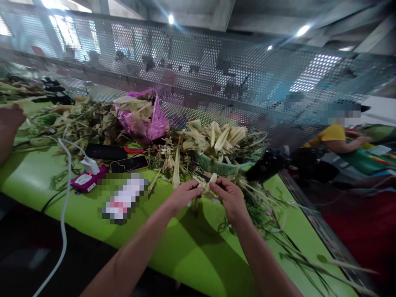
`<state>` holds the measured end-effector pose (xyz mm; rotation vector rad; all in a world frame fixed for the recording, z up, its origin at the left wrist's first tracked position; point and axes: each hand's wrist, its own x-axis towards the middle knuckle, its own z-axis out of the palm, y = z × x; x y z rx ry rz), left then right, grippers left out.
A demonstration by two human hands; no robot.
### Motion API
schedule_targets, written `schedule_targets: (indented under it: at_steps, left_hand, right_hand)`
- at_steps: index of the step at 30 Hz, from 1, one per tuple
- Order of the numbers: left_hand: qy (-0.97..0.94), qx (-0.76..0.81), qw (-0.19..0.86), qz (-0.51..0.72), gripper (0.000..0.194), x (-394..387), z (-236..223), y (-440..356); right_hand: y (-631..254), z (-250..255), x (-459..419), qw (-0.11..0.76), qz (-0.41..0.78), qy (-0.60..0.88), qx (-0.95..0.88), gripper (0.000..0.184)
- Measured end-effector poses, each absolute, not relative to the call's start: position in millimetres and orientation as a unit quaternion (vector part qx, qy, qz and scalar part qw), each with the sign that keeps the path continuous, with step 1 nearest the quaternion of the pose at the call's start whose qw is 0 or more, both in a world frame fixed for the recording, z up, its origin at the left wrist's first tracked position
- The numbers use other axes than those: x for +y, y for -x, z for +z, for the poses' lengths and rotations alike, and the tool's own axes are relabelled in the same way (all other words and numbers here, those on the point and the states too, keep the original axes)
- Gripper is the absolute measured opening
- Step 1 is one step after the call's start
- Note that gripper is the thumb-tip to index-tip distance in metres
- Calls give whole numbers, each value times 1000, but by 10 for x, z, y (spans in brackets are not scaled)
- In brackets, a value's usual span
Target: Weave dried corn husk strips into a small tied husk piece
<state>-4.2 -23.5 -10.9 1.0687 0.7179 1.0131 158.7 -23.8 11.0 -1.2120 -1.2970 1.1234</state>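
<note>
Over the front of the green table, my left hand [186, 194] pinches one side of a pale strip of dried corn husk [213, 180]. From the other side, my right hand [229, 195] grips the same husk between thumb and fingers. Fine detail of the piece is blurred. Just beyond my hands, a green basket [213, 165] holds more pale corn husks [221, 138]. A long husk [176, 169] stands out of the dried plant bits to the left of the basket.
A pink plastic bag [151, 123] of husks stands behind a phone [129, 164] and a purple power block [88, 179] with a white cable [64, 206]. Stalks [297, 251] spread over the green table [185, 255] at right. Another person's hand [10, 119] shows at far left.
</note>
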Motion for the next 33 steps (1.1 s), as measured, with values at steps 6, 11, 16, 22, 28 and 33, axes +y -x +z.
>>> schedule_targets:
  at_steps: [6, 11, 16, 22, 28, 33]
  left_hand:
    - [-532, 274, 678, 426, 30, -263, -59, 48]
    - [-641, 318, 568, 408, 24, -255, -77, 88]
    - [-733, 360, 441, 372, 19, -243, -113, 38]
    - [-772, 316, 424, 354, 21, -271, -105, 14]
    - [-800, 309, 424, 291, 23, -325, -49, 27]
    - [-762, 317, 479, 300, 25, -347, -30, 12]
  right_hand:
    - [-1581, 61, -222, 542, 479, 506, -470, 28]
    - [-1682, 109, -162, 508, 349, 527, -585, 42]
    - [-1719, 268, -186, 391, 141, 495, -763, 25]
    - [-1647, 168, -219, 398, 298, 492, -714, 20]
    - [-1662, 88, -211, 496, 355, 528, -591, 25]
    - [-1652, 127, -192, 521, 369, 532, -557, 25]
